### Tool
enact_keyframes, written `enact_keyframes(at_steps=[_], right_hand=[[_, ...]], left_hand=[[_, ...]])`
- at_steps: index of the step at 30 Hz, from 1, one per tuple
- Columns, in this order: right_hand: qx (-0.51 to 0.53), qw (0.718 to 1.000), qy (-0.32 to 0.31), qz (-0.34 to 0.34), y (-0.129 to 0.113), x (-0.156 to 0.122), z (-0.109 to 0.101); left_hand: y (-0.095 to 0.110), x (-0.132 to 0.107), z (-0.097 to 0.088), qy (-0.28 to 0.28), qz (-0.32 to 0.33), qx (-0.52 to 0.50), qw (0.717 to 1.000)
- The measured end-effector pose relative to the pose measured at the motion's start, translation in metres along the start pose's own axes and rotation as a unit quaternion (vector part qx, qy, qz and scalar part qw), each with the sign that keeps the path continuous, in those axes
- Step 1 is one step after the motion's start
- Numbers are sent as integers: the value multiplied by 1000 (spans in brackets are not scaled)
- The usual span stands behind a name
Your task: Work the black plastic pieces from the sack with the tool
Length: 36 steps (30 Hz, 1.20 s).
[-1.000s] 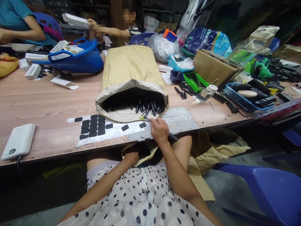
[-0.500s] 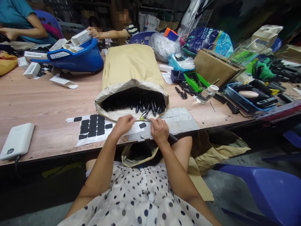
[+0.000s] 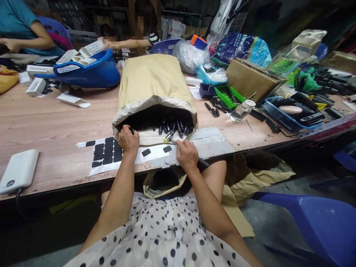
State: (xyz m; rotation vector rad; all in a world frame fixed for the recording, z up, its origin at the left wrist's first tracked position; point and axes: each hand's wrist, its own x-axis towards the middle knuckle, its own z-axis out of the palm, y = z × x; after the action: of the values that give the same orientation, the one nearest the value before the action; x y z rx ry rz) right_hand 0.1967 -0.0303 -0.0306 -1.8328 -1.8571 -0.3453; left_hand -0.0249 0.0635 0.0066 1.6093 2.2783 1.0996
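My right hand (image 3: 187,155) is closed around a small hammer (image 3: 172,141) with a metal shaft. Its yellowish head lies at the mouth of a tan paper sack (image 3: 155,74), and its black handle end sticks out behind the hand. Inside the sack lie many black pen-like parts (image 3: 180,128). At the left corner of the sack's mouth, my left hand (image 3: 128,141) has its fingers curled, with a small black piece showing at the fingertips. Under and beside that wrist is a white sheet with black rounded stickers (image 3: 108,152).
A grey board (image 3: 211,142) lies along the table's front edge. To the left are a white power bank (image 3: 20,170) and a blue basin (image 3: 91,72) with small white boxes. On the right stand a clear bottle (image 3: 242,111), a green tray (image 3: 229,96) and a blue basket (image 3: 294,115). Two co-workers sit opposite.
My left hand has moved left, from beside the hammer head to the left corner of the sack's mouth. A sticker it was covering now shows. My right hand stays on the hammer.
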Motion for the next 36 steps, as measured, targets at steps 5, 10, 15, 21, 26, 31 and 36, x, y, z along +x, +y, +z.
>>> enact_keyframes(at_steps=[5,10,15,21,26,31,36], right_hand=[[-3,1000,-8,2,0,0,0],[-6,1000,-2,-5,2,0,-1],[-5,1000,1,-8,3,0,-1],[26,1000,-4,5,6,4,-3],[154,987,29,34,3,-1,-20],[259,966,-12,-22,-8,-15,-33],[254,965,-43,-54,-18,-24,-36]], left_hand=[[-4,-36,-16,-93,159,-69,980],[-6,-62,-15,-291,264,-117,912],[-4,-66,-9,-289,251,-122,916],[-3,-66,-9,-291,225,-131,921],[-5,-67,-9,-281,222,-139,923],[-5,-67,-7,-285,216,-142,923],[-5,-66,-9,-291,219,-144,920]])
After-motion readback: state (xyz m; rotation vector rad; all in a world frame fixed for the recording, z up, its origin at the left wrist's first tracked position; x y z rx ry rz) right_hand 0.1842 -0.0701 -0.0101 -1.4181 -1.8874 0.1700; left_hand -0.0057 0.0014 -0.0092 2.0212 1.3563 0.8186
